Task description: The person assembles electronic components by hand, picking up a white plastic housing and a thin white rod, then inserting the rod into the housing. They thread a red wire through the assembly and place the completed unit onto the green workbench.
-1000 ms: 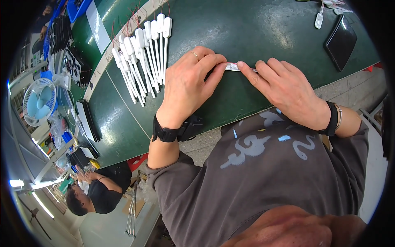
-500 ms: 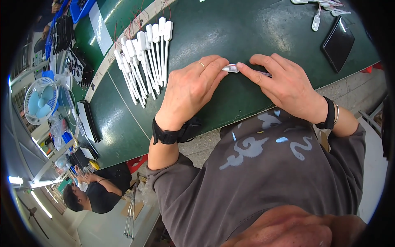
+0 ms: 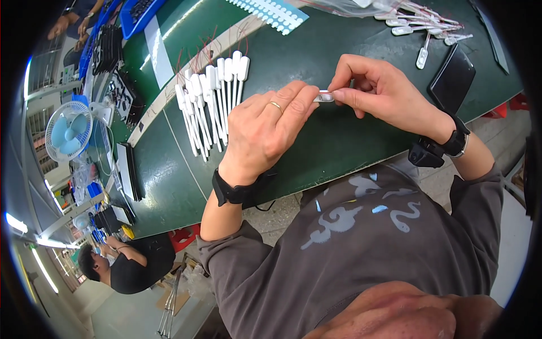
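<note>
A small white plastic piece (image 3: 324, 97) is pinched between the fingertips of both hands, just above the green table (image 3: 350, 141). My left hand (image 3: 265, 130), with a ring and a black wrist strap, grips its left end. My right hand (image 3: 384, 93), with a black watch, grips its right end; most of the piece is hidden by fingers. A row of white paddle-shaped parts with thin stems (image 3: 212, 101) lies on the table to the left of my left hand.
A loose heap of similar white parts (image 3: 420, 28) and a clear bag lie at the far right, with a dark flat phone-like slab (image 3: 451, 79) nearby. A white strip of small pads (image 3: 271, 11) lies at the far edge. A blue fan (image 3: 68, 130) and black trays (image 3: 127, 169) stand left. Another person (image 3: 121, 260) sits lower left.
Both hands have lifted slightly off the table and drawn together, moving a little toward the far side; the white piece between them is now nearly covered by the fingertips.
</note>
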{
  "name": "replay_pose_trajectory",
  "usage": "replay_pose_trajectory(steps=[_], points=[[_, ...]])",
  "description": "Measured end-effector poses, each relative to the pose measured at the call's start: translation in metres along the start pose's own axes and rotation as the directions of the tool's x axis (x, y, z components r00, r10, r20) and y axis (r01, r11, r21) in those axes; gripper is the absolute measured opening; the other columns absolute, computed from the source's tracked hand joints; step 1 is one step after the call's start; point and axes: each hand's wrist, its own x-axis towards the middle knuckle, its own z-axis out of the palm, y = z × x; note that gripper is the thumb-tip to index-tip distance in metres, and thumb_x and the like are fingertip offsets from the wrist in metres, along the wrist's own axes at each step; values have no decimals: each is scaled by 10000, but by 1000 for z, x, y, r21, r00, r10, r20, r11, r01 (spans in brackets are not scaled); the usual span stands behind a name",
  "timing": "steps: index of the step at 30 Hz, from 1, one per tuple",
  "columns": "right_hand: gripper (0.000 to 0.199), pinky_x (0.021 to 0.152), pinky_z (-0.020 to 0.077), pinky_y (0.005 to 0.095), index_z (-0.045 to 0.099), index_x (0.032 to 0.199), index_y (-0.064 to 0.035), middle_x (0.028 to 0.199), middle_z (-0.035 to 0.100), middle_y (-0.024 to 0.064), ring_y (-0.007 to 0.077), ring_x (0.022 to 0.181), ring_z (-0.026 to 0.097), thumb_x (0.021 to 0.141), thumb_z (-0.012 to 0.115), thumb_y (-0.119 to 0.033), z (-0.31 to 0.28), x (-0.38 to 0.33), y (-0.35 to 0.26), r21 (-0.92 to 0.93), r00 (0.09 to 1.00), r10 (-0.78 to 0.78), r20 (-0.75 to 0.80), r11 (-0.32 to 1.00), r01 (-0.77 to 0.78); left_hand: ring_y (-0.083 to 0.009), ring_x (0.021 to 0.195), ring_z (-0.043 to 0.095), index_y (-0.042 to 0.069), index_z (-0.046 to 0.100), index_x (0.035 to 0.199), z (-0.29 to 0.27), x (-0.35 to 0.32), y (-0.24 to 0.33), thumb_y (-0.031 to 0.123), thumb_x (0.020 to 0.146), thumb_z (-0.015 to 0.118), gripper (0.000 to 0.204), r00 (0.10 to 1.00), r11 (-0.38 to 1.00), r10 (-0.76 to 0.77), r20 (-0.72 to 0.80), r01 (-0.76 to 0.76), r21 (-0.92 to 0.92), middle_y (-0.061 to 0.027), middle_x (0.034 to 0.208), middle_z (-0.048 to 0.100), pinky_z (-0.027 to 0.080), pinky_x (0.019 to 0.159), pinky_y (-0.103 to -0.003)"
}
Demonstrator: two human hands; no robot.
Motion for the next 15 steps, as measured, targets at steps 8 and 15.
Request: replay_pose_trajectory(steps=[8,15], points=[[139,615,425,225,666,1075,6,842,606,5,49,709,515,985,590,-69,0,21,2,-494,929,-369,7,807,324,-185,706,660,72,688,1088,5,-3,-7,85,785,789,320,996,996,-65,-65,69,49,-47,1009,696,523,590,-289],[138,623,420,212,671,1060,15,841,600,-3,36,717,504,980,599,-71,4,30,6,-329,982,-174,-79,934,139,-198,746,680,73,687,1074,12,-5,-13,49,768,791,324,982,988,-155,-105,154,-15,-45,1010,697,541,618,-296]])
